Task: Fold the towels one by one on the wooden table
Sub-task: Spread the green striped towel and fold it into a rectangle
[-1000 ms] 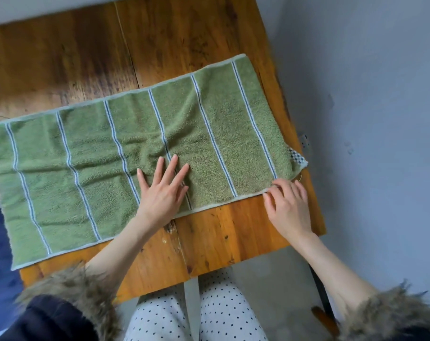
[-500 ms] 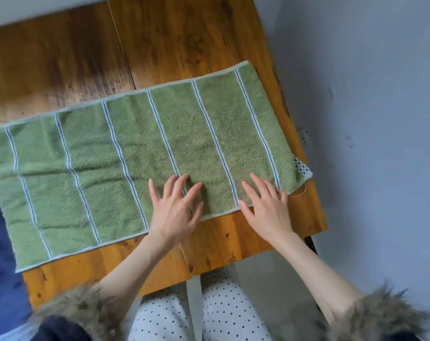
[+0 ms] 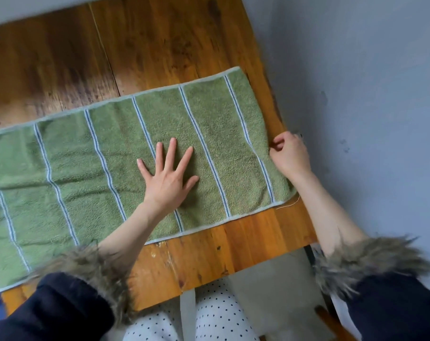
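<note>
1 green striped towel point(image 3: 68, 183) lies flat across the wooden table point(image 3: 159, 45), its right edge at the table's right edge & left end past the frame. Left hand point(image 3: 168, 175) presses it flat, fingers spread. Right hand point(image 3: 289, 153) curls on the towel's right edge, pinching it. Bare wood beyond the far hem.

Towel point(image 3: 61, 168): left end cut off by frame edge. Near-left corner hidden under fur-cuffed sleeve point(image 3: 86, 271). Right hand point(image 3: 289, 153): fingertips curled at towel's right edge, contact hidden; grip undetermined. Surface point(image 3: 159, 45): far side out of frame.
</note>
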`<action>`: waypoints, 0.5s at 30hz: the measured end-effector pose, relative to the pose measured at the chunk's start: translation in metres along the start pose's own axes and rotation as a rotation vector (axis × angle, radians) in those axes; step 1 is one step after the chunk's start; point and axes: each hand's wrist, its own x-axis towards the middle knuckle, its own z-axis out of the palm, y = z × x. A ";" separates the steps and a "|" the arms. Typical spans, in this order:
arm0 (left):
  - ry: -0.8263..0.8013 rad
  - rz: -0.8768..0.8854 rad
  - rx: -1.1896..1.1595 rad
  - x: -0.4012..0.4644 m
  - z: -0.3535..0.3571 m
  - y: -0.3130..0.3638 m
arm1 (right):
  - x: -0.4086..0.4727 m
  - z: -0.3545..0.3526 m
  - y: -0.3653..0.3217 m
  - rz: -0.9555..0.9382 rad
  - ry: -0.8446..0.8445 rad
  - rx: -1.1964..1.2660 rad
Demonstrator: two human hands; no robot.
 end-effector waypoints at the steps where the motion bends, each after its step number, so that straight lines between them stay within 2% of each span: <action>1: -0.006 -0.004 0.001 0.000 -0.001 0.000 | -0.005 0.000 0.001 0.001 -0.022 0.007; 10: -0.034 -0.021 0.007 0.000 0.000 0.001 | -0.019 0.001 0.011 -0.096 -0.133 -0.108; 15: -0.042 -0.026 0.004 0.000 0.001 0.001 | -0.025 -0.003 0.016 -0.049 -0.222 0.009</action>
